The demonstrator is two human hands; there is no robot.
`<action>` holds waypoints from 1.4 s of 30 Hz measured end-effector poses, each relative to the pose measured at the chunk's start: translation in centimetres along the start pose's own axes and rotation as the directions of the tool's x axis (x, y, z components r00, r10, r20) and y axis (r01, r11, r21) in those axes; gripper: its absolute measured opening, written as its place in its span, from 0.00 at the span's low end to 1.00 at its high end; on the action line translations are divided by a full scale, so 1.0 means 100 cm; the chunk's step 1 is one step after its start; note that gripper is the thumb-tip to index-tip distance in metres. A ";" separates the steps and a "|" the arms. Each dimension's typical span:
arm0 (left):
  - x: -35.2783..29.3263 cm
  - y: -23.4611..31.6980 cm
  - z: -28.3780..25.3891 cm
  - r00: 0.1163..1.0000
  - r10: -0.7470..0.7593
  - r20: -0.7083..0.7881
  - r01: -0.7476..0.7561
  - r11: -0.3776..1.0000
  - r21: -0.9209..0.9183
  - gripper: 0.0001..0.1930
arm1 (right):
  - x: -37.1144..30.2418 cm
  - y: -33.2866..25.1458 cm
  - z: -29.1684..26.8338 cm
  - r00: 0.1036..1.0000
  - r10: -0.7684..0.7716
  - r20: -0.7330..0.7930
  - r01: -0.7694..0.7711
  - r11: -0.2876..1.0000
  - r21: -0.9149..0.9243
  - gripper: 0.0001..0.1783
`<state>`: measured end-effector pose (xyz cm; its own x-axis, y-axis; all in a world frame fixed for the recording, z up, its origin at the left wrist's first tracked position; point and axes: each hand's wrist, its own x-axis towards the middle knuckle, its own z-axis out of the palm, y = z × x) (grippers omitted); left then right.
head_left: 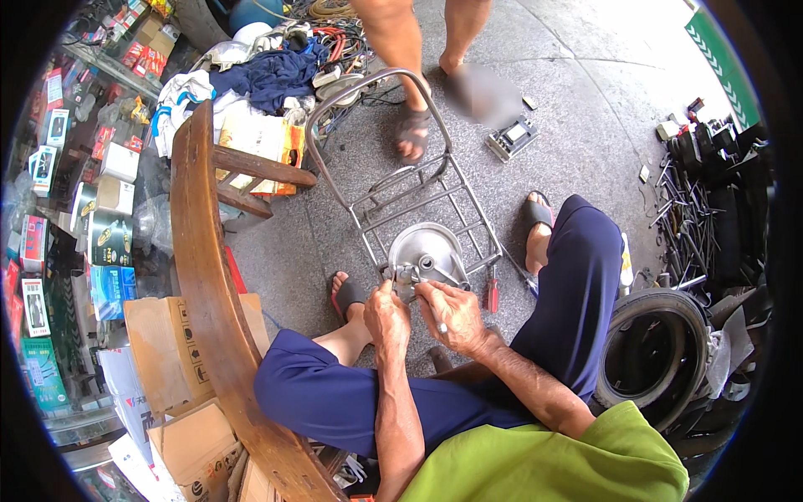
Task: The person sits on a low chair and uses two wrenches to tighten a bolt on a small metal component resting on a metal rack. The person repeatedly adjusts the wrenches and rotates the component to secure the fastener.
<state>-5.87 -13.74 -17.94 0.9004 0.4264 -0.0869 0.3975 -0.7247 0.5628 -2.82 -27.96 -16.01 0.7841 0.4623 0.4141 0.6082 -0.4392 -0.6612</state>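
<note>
A round silver metal plate with a raised hub (427, 240), resembling a brake drum cover, rests on the near end of a tubular metal rack (478, 219). My right hand (453, 318) is wrapped around a shiny metal tool that looks like a wrench (407, 274); its head reaches the plate's near edge, and a bit of handle shows below my fingers. Close beside it, my left hand (388, 320) is closed with fingertips pinched at a small metal part by the plate's rim. What exactly it grips is hidden. A red-handled screwdriver (492, 294) stands right of the rack.
Another person's legs (397, 50) are beyond the rack. A metal part (512, 137) lies on the grey floor. At right are a tyre (652, 343) and heaped metal rods (686, 209). A wooden bench (201, 251), cardboard boxes (167, 351) and small packages line the left.
</note>
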 end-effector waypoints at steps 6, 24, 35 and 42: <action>0.000 0.008 -0.007 0.987 0.133 -0.089 -0.129 0.991 0.044 0.10 | -0.003 -0.001 0.007 0.993 -0.116 0.026 0.117 0.991 -0.059 0.22; 0.002 0.012 -0.003 1.000 -0.022 -0.012 0.023 0.996 0.088 0.08 | 0.078 0.051 0.017 0.956 0.283 0.077 -0.290 0.953 0.090 0.15; 0.002 0.004 0.002 0.996 -0.029 -0.089 0.038 0.994 0.100 0.08 | 0.098 0.074 0.010 0.721 0.526 0.451 -0.682 0.653 0.328 0.22; 0.002 0.004 0.000 0.997 -0.023 -0.080 0.032 0.992 0.118 0.09 | 0.095 0.066 0.005 0.660 0.608 0.441 -0.750 0.501 0.431 0.22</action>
<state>-5.55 -13.96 -17.78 0.8742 0.4845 -0.0341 0.4444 -0.7696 0.4585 8.55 -26.06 -16.73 0.8325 0.3778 -0.4052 -0.3373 -0.2345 -0.9117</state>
